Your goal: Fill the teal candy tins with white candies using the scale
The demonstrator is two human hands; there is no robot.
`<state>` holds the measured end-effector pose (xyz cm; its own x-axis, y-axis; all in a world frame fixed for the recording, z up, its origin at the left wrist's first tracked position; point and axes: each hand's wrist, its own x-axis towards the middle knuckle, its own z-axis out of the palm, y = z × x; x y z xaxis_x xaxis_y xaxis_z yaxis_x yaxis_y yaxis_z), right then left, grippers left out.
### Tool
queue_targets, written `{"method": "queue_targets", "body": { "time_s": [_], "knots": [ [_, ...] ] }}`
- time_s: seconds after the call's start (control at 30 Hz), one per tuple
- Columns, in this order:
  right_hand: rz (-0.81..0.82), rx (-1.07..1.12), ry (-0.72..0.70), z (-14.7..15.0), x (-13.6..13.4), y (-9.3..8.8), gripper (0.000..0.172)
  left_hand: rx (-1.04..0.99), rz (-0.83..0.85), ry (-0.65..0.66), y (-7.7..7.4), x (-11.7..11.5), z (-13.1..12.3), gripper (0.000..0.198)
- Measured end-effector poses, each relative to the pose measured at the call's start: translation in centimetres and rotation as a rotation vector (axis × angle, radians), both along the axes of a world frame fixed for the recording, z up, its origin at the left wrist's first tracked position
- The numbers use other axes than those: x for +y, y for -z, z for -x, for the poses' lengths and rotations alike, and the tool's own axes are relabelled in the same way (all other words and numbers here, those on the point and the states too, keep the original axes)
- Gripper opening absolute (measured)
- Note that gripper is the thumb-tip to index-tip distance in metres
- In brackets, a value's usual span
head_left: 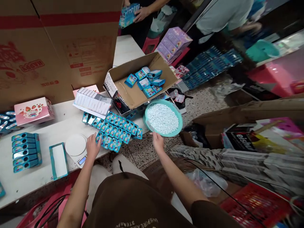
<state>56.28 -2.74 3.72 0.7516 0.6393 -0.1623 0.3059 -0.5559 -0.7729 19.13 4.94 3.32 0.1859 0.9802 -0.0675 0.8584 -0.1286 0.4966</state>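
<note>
My left hand [92, 147] is at the near left end of several rows of small blue boxes [114, 128] at the table's front edge. Its fingers and thumb close on the corner box [99, 136]. Dark round openings show on top of many boxes. My right hand [157, 143] is closed at the near rim of a green basin [180, 122] full of small white pellets [162, 117]. Whatever its fingertips hold is too small to make out. Left of my left hand lies a white scale [76, 145] with a lit display.
Behind the rows stands an open carton [140, 101] with loose blue boxes. A blue tray [59, 160], a blue box stack [26, 152] and a pink strawberry box [34, 110] are on the left. A co-worker's hands [142, 14] hold blue packs. A red crate [256, 205] lies right.
</note>
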Motion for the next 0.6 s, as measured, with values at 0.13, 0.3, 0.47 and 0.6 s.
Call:
{"method": "queue_targets", "body": {
  "time_s": [0.13, 0.3, 0.47, 0.6],
  "knots": [
    [0.031, 0.054, -0.052, -0.3, -2.1, 0.1, 0.05, 0.046, 0.132, -0.003, 0.5, 0.8, -1.1, 0.05],
    [0.072, 0.106, -0.022, -1.6, -4.6, 0.4, 0.056, 0.069, 0.115, -0.111, 0.1, -0.5, -0.6, 0.052],
    [0.078, 0.162, 0.021, -3.1, -5.5, 0.3, 0.059, 0.14, 0.144, -0.126, -0.6, -0.6, -0.3, 0.044],
    [0.04, 0.2, 0.02, -3.6, -5.5, 0.2, 0.058, 0.151, 0.181, -0.197, -0.5, 0.3, -0.2, 0.043]
  ]
}}
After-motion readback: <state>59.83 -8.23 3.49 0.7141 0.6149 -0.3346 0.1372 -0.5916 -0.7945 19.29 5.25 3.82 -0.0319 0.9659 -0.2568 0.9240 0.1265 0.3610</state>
